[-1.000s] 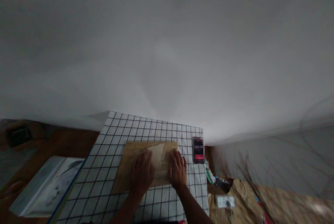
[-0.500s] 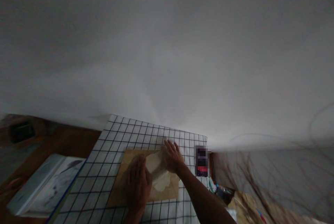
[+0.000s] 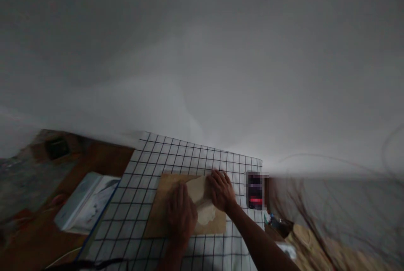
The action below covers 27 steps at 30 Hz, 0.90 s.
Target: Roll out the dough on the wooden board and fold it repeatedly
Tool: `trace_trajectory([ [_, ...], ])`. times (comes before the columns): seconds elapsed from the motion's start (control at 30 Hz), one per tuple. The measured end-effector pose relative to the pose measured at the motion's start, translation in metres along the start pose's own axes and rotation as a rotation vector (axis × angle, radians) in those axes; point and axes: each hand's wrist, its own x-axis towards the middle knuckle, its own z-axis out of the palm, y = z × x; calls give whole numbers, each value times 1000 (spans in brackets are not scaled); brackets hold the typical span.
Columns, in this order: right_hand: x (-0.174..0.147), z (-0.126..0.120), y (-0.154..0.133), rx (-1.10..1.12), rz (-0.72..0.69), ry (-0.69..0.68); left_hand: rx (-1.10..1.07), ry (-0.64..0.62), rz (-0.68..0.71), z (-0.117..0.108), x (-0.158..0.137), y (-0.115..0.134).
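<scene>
A pale, thin sheet with an uneven edge, which looks like dough point(image 3: 206, 215), lies on a brown board point(image 3: 158, 216). My left hand point(image 3: 181, 216) presses at the sheet's left side, fingers close together and somewhat blurred. On the far right part of it rests my right hand point(image 3: 221, 191), fingers curled downward. A pale band with a shaded lower side runs across the sheet from one hand to the other. Whether that band is a rolling pin or a fold I cannot tell. The palms hide whatever lies under them.
A black-and-white checked cloth point(image 3: 126, 201) covers the table under the board. A pixelated dark item with a red patch point(image 3: 255, 191) sits at its right edge. Left of the table lies a white-and-grey box-like thing point(image 3: 90, 203). Thin branches point(image 3: 299, 208) and brown bags point(image 3: 304, 241) are at right.
My right hand's fingers, spread before, are now curled in. The whole view has shifted, so the board and table appear farther right and slightly higher. Both hands remain on the pale sheet.
</scene>
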Motion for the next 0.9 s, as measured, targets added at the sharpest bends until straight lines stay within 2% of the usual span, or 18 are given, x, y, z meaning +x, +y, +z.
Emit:
trace_trajectory([
  [0.27,-44,12,-23,-72,180,161,9,-43,162,10,0,-12],
  [0.47,-68,19,-42,-112,273,240,0,-6,268,8,5,-15],
  [0.77,-113,35,-69,-103,290,279,43,-4,382,0,-42,-34],
  [0.9,-121,37,-73,-130,270,294,43,-10,410,0,-50,-41],
])
